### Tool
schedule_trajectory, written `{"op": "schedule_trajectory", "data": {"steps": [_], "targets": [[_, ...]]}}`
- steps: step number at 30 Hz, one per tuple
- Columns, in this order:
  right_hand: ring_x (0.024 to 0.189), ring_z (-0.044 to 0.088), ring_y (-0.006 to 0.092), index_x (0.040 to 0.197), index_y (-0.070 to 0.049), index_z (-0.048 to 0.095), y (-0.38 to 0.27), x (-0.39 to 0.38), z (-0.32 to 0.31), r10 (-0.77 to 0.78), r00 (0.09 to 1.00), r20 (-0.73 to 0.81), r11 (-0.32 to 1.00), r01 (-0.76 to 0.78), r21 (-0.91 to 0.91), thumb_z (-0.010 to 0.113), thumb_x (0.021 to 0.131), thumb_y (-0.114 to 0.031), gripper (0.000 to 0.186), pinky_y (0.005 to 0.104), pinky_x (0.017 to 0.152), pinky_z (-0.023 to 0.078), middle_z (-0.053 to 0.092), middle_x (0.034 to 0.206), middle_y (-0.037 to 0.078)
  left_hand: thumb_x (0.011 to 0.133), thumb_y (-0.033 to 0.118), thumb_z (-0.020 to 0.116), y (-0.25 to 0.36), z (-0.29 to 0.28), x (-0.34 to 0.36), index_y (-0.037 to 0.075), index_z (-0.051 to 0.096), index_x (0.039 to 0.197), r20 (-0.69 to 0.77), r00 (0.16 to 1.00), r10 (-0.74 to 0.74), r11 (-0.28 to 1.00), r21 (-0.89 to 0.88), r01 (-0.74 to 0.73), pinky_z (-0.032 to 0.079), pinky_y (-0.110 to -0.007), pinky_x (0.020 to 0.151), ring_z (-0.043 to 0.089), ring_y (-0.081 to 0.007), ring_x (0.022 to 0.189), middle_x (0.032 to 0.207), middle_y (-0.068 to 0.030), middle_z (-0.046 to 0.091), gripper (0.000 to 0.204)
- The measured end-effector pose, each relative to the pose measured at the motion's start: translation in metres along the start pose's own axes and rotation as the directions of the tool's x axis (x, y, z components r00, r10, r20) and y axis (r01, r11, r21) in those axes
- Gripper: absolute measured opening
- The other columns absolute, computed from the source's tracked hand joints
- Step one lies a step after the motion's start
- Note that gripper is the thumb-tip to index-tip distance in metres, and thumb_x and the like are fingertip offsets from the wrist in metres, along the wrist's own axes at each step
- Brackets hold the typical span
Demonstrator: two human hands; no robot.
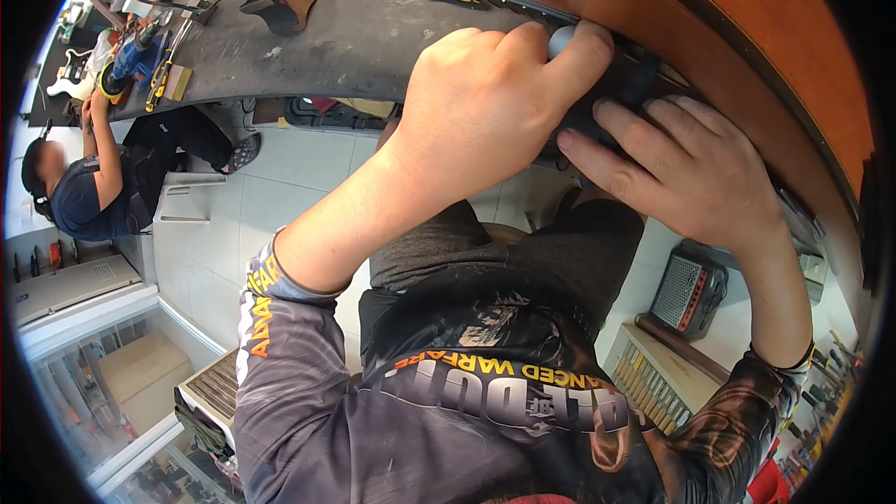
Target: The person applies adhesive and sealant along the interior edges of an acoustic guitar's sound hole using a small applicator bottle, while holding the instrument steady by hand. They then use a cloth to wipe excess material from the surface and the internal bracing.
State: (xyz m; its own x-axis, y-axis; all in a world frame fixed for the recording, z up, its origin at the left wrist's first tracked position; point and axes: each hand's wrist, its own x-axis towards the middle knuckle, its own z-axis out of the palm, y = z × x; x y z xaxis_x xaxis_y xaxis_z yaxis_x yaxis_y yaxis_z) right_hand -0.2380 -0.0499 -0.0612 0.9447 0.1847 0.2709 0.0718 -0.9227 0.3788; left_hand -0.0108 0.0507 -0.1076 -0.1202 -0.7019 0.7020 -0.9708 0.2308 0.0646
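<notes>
1. Left grip: we find the left grip (499, 103) closed, fingers curled around a grey-blue rounded piece (560, 41), of which only one end shows between the fingers.
2. Right grip: we see the right grip (686, 159) just to the right of the left one, fingers bent and partly spread; we cannot tell whether it holds anything, as the space beneath the fingers is dark.
3. Workpiece: we locate the wooden instrument (775, 28), orange-brown, along the top and right of the view, its slender part running left above the desk (355, 51). The grey-blue piece is at its near, dark edge.
4. Surroundings: we note a curved brown block (285, 9) on the desk, left of the hands. At the far left, a co-worker (84, 182) sits with hands at the desk edge, near a blue tool (140, 61).
5. Floor level: we observe a grey speaker box (686, 289) below the right forearm.
</notes>
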Motion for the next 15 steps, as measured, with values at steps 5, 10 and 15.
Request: {"op": "schedule_trajectory", "data": {"steps": [5,10,15], "targets": [[0.096,0.065,0.0205,0.139,-0.027,0.074,-0.0003,0.0009,0.0021,0.003,1.000,-0.002,1.000,-0.003,0.004,0.077,0.086,-0.027,0.053,0.0377,0.090,0.059,0.067,0.123,0.001,0.069,0.007,0.074,-0.0026,0.0023,0.0007,0.019,0.072,0.131,0.004,1.000,0.014,0.999,0.044,-0.014,0.048,-0.039,0.054,0.059,-0.0260,0.059,0.073,-0.0023,0.054,0.064],[0.096,0.065,0.0198,0.137,-0.026,0.075,-0.0013,0.0002,0.0020,0.000,1.000,-0.015,1.000,0.000,-0.023,0.076,0.086,-0.027,0.051,0.0369,0.089,0.059,0.067,0.122,0.001,0.071,0.011,0.074,-0.0019,-0.0024,0.0043,0.022,0.072,0.128,0.001,0.998,0.069,0.993,0.101,-0.069,0.046,-0.037,0.052,0.055,-0.0227,0.056,0.071,-0.0004,0.050,0.058],[0.095,0.065,0.0195,0.136,-0.026,0.076,0.0019,0.0007,0.0011,-0.001,1.000,-0.016,1.000,0.001,-0.016,0.075,0.086,-0.027,0.051,0.0363,0.088,0.059,0.067,0.121,0.000,0.073,0.014,0.073,-0.0041,-0.0050,0.0062,0.023,0.071,0.125,-0.006,0.992,0.130,0.978,0.164,-0.127,0.044,-0.035,0.053,0.053,-0.0204,0.057,0.071,0.0010,0.048,0.053]]}}
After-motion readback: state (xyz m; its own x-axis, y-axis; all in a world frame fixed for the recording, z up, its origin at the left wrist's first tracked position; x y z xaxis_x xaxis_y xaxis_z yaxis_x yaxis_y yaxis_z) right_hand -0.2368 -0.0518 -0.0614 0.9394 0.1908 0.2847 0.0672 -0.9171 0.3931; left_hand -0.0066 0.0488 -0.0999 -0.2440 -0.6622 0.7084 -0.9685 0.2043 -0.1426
